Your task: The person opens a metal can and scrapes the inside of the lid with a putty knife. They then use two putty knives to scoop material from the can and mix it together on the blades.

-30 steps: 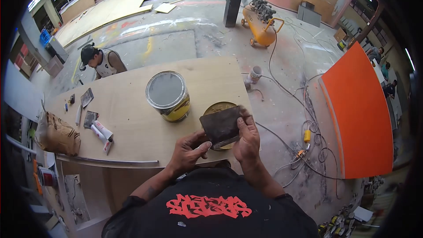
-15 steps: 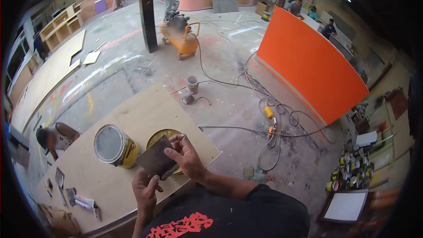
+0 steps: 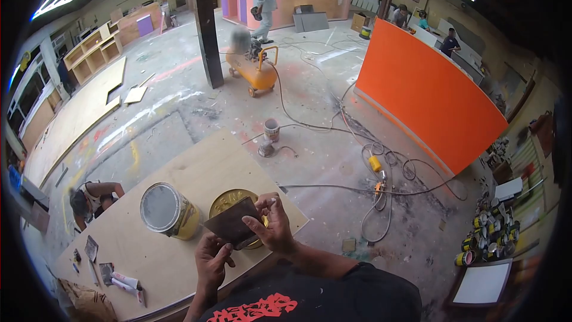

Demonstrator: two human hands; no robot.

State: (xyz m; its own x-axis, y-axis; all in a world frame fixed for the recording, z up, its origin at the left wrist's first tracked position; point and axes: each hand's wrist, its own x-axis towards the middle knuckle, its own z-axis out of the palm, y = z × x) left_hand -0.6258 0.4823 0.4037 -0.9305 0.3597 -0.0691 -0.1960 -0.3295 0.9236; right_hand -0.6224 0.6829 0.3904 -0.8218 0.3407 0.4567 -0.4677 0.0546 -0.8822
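Both hands are at a dark, flat, rectangular sheet [image 3: 235, 224], held tilted above the table. My right hand [image 3: 275, 225] is closed on its right end, thumb lying across the face. At the lower left edge, my left hand [image 3: 213, 257] is closed with thumb and fingers on the sheet. Behind and partly under the sheet lies a round gold-coloured lid [image 3: 221, 200] on the plywood tabletop [image 3: 196, 164]. Left of it stands a big yellow can [image 3: 189, 220] with a grey, smeared top.
Flat scrapers [image 3: 92, 248] and white tubes [image 3: 126, 285] lie on the table's left. A person [image 3: 95, 198] bends beside it. Beyond are a yellow compressor [image 3: 253, 70], hoses [image 3: 322, 186], an orange curved panel [image 3: 426, 98] and a walking person [image 3: 264, 3].
The view has shifted, so the scene sits lower and farther right. My hands keep hold of the dark sheet. The person in pale overalls has walked to the right behind the compressor.
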